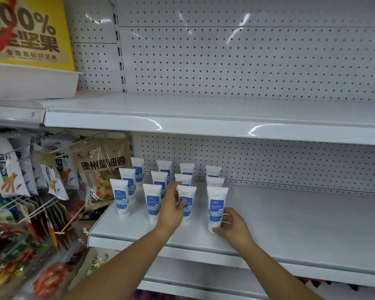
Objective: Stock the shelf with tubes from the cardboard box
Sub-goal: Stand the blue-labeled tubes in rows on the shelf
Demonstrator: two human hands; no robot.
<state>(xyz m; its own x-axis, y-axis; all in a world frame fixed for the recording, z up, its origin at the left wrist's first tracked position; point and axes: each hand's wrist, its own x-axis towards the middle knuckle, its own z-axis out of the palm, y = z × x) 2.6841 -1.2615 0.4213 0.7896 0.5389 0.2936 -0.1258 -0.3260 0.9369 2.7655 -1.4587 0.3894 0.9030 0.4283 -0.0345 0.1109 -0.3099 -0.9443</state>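
Tubes (120, 200): we see white bodies, each with a blue label panel and a pale teal band below.
Shelf (290, 215): we find it plain glossy white.
Back panel (247, 68): white, which we see dotted with a regular grid of small dark holes.
Sign (28, 31): we read brown lettering on yellow, crossed by a red stroke.
Tray (30, 83): we see plain white.
Snack bags (7, 167): we make out white packs printed with orange sticks.
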